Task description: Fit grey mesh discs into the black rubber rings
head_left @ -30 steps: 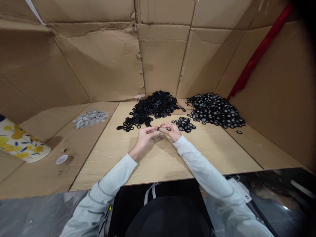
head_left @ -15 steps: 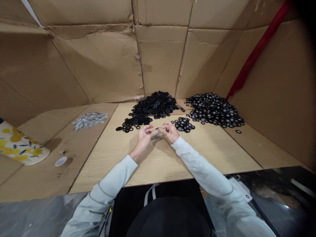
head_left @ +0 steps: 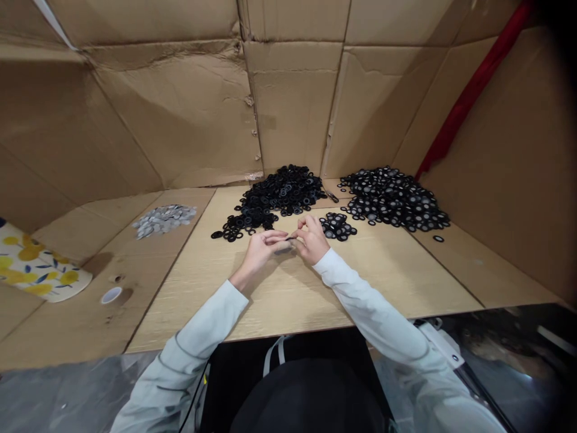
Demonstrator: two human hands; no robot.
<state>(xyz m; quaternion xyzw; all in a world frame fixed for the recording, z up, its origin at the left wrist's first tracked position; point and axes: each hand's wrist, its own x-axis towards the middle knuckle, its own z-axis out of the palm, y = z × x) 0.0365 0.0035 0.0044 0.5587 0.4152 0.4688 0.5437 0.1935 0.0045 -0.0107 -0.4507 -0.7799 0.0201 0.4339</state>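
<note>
My left hand point(head_left: 262, 250) and my right hand point(head_left: 312, 242) meet over the middle of the board. Their fingertips pinch a small black ring point(head_left: 291, 239) between them, mostly covered by the fingers. Under the fingertips lie a few grey discs point(head_left: 283, 250), partly hidden. Just behind my hands spreads a heap of black rings point(head_left: 283, 192). Close to my right hand sits a small group of black rings with pale centres point(head_left: 338, 227).
A larger heap of pale-centred rings point(head_left: 396, 201) stands at the back right. Grey discs point(head_left: 164, 221) are piled on the left. Small pliers or snips point(head_left: 332, 196) lie between the heaps. A tape roll point(head_left: 111, 295) and a floral cylinder point(head_left: 45, 264) are far left. Cardboard walls point(head_left: 180, 114) enclose the board.
My right hand has turned a little, with its fingers raised higher. My left fingers have straightened slightly. Both hands stay together around the ring.
</note>
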